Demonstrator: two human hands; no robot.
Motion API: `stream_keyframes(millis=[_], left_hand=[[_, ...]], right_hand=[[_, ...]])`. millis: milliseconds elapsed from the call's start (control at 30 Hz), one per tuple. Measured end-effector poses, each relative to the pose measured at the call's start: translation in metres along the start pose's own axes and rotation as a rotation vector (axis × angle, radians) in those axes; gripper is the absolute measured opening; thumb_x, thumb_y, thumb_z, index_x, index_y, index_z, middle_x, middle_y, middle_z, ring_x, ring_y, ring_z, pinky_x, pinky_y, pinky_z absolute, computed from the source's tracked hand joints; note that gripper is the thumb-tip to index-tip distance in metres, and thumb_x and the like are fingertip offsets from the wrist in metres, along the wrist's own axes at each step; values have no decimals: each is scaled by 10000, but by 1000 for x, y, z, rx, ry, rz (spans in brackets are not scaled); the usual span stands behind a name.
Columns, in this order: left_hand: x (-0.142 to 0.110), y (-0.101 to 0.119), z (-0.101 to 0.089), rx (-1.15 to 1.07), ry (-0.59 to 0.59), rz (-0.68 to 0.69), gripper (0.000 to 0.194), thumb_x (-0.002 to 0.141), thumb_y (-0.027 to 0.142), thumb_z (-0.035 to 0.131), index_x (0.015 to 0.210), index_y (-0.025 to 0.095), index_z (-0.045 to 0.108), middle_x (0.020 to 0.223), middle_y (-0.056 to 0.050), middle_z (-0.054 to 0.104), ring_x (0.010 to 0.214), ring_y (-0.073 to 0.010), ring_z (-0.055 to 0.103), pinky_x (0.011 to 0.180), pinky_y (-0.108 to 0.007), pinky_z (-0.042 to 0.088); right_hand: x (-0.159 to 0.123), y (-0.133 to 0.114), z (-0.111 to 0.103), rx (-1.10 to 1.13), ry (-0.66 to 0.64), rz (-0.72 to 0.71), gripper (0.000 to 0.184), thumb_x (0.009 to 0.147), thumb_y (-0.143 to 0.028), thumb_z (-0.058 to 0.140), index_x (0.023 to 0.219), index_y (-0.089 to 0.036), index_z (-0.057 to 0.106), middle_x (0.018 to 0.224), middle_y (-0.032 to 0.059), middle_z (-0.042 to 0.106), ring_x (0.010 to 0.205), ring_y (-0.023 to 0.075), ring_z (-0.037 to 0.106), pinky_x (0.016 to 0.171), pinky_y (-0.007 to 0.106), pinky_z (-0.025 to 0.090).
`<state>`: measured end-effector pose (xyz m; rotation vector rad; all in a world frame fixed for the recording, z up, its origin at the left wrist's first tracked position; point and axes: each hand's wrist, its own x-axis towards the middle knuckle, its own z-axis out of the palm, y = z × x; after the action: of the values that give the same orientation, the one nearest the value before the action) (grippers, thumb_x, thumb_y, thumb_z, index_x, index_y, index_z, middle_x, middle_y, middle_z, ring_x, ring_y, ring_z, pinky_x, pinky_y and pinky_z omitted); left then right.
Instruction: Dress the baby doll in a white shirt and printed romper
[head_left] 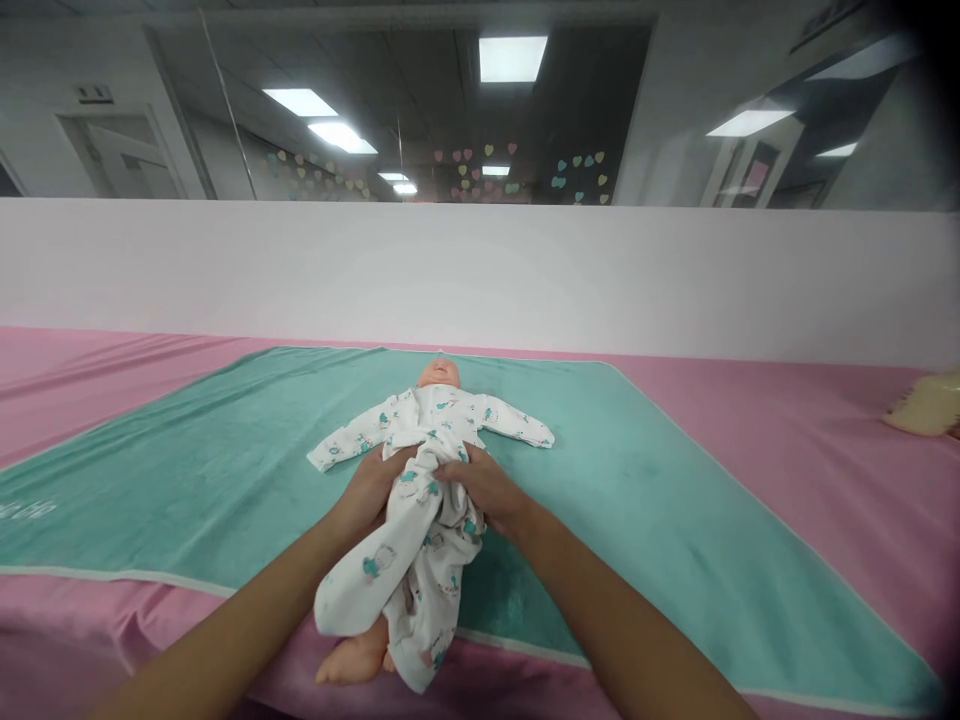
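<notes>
A baby doll (439, 372) lies on its back on a teal towel (600, 500), head away from me. It wears a white printed top (442, 405) with both sleeves spread wide. White printed baby pants (390, 560) lie bunched over its legs, and a bare foot (356, 658) shows below the left pant leg. My left hand (379, 485) is closed on the bunched waist of the pants at the left side. On the right side, my right hand (487, 488) also grips the waist, thumb over the cloth. Both hands' fingertips are partly hidden by fabric.
Under the towel is a pink cover (750, 420) that hangs over the near edge. A white wall (480, 270) rises behind it, with mirrors or windows above. At the far right edge sits a pale yellow object (926, 405), partly cut off.
</notes>
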<state>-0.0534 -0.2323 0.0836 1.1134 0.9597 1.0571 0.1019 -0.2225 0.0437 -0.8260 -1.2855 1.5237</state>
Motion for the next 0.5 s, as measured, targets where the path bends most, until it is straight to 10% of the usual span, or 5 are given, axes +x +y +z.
stream_keyframes(millis=[500], left_hand=[[12, -9, -18, -359, -179, -170, 466, 892, 398, 468, 1244, 103, 544, 1048, -129, 685, 930, -248, 648, 845, -337, 495]], right_hand=[[-4, -13, 1, 85, -135, 44, 526, 628, -382, 771, 1085, -166, 627, 969, 73, 686, 816, 196, 638, 762, 331, 492]])
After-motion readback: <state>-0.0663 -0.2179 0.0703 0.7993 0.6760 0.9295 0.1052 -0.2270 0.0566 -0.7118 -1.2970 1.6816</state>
